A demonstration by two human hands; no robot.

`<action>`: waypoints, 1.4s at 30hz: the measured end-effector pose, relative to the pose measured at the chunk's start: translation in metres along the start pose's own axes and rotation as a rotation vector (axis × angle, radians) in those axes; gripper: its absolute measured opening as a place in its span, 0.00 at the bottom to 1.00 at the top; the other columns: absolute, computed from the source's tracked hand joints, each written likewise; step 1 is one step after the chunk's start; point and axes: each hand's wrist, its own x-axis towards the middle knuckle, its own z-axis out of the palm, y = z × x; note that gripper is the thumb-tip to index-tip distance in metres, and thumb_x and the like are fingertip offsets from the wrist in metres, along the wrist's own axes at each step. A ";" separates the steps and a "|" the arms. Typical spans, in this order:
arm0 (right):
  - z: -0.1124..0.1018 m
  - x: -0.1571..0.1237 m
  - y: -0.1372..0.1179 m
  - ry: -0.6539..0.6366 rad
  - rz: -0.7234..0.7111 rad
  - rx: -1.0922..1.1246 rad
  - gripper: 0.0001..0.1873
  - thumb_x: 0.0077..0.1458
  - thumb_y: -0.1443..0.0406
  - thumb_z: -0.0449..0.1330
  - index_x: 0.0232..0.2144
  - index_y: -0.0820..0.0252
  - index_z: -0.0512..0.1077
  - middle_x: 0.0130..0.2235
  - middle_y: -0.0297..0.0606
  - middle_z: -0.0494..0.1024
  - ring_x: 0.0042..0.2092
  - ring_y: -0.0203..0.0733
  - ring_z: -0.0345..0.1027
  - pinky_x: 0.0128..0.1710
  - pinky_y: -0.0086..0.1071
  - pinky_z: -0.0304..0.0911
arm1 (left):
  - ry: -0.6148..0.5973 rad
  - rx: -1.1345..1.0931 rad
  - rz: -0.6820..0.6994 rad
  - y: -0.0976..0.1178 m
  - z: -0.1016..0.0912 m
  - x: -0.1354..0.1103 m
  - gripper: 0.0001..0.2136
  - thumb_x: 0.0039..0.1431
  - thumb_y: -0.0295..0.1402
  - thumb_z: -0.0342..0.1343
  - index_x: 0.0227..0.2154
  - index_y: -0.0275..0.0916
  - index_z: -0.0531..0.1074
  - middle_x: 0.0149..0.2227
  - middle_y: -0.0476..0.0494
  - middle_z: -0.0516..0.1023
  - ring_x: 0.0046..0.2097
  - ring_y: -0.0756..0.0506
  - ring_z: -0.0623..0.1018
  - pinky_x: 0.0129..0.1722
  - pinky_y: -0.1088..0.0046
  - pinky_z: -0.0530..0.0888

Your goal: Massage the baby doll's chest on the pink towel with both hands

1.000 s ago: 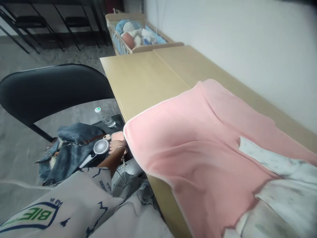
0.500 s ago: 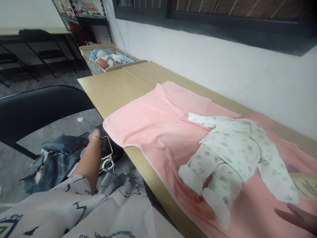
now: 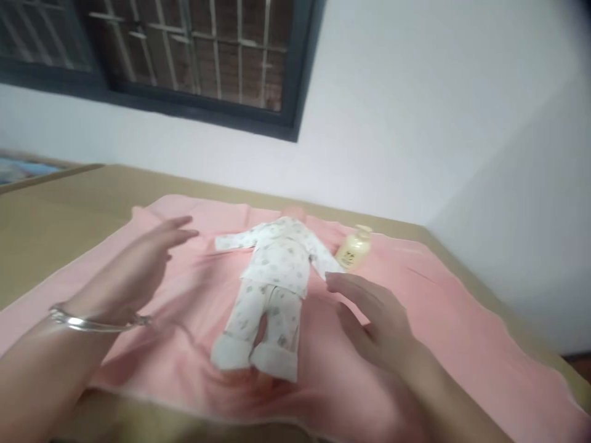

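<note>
A baby doll in a white long-sleeved top (image 3: 279, 261) and matching trousers (image 3: 265, 317), both with a small leaf-like print, lies on a pink blanket (image 3: 443, 320). Its trouser cuffs are turned up, and its head is blurred. To the left of the doll, my left hand (image 3: 143, 264) hovers over the blanket, fingers apart, a silver bangle on the wrist. On the other side, my right hand (image 3: 373, 314) is open near the end of a sleeve; whether it touches the cloth I cannot tell. Neither hand holds anything. Just beyond the right hand is a pale yellow pump bottle (image 3: 354, 248).
The blanket covers much of a wooden table (image 3: 60, 203) that stands against a white wall (image 3: 392, 123). A dark-framed barred window (image 3: 198, 55) is above it. Part of a cot (image 3: 28, 169) with blue cloth shows at the left edge.
My view has swung right to face the doll. My left hand has come from beside the denim bag up over the blanket. My right hand has moved further into view, near the sleeve.
</note>
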 end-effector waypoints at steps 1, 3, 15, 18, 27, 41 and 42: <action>0.004 -0.004 0.010 0.022 0.067 -0.018 0.22 0.65 0.72 0.55 0.59 0.53 0.72 0.48 0.40 0.85 0.47 0.42 0.83 0.42 0.33 0.80 | -0.127 -0.060 -0.019 0.012 0.022 0.001 0.28 0.62 0.46 0.57 0.64 0.45 0.70 0.72 0.46 0.67 0.74 0.35 0.64 0.76 0.46 0.54; 0.010 -0.017 0.038 0.027 0.306 -0.082 0.17 0.67 0.68 0.55 0.55 0.55 0.74 0.50 0.42 0.85 0.49 0.46 0.82 0.46 0.39 0.81 | -0.353 -0.195 -0.089 0.032 0.062 0.005 0.28 0.59 0.44 0.61 0.62 0.45 0.71 0.71 0.44 0.69 0.73 0.35 0.66 0.76 0.50 0.55; 0.031 0.008 0.126 0.014 0.903 -0.232 0.29 0.59 0.72 0.52 0.61 0.70 0.74 0.64 0.52 0.75 0.68 0.53 0.68 0.72 0.47 0.62 | -0.916 -0.839 -0.509 0.092 0.247 0.058 0.38 0.75 0.51 0.26 0.77 0.28 0.42 0.79 0.26 0.47 0.79 0.41 0.51 0.78 0.65 0.53; 0.047 0.025 0.134 -0.041 0.970 -0.300 0.30 0.61 0.76 0.49 0.64 0.75 0.70 0.68 0.56 0.70 0.72 0.52 0.62 0.73 0.44 0.58 | -0.928 -0.896 -0.531 0.100 0.270 0.065 0.40 0.74 0.53 0.25 0.77 0.27 0.40 0.79 0.28 0.45 0.80 0.42 0.49 0.77 0.67 0.53; 0.057 0.045 0.128 -0.266 1.088 -0.528 0.18 0.66 0.72 0.54 0.54 0.66 0.76 0.54 0.55 0.81 0.59 0.54 0.76 0.55 0.37 0.70 | -0.995 -0.992 -0.583 0.099 0.293 0.081 0.43 0.72 0.57 0.30 0.77 0.26 0.41 0.78 0.24 0.49 0.78 0.40 0.56 0.73 0.63 0.66; 0.052 0.056 0.128 -0.434 1.202 -0.671 0.23 0.63 0.73 0.56 0.59 0.63 0.72 0.53 0.55 0.81 0.54 0.58 0.78 0.48 0.40 0.71 | -0.954 -0.992 -0.546 0.060 0.176 0.042 0.40 0.73 0.52 0.36 0.76 0.25 0.48 0.75 0.19 0.56 0.76 0.36 0.62 0.69 0.61 0.71; 0.050 0.055 0.128 -0.439 1.198 -0.658 0.24 0.63 0.72 0.56 0.60 0.63 0.71 0.53 0.55 0.81 0.54 0.58 0.78 0.49 0.41 0.71 | -0.943 -0.998 -0.519 0.057 0.163 0.041 0.39 0.73 0.52 0.35 0.76 0.25 0.49 0.75 0.20 0.57 0.76 0.36 0.63 0.69 0.61 0.70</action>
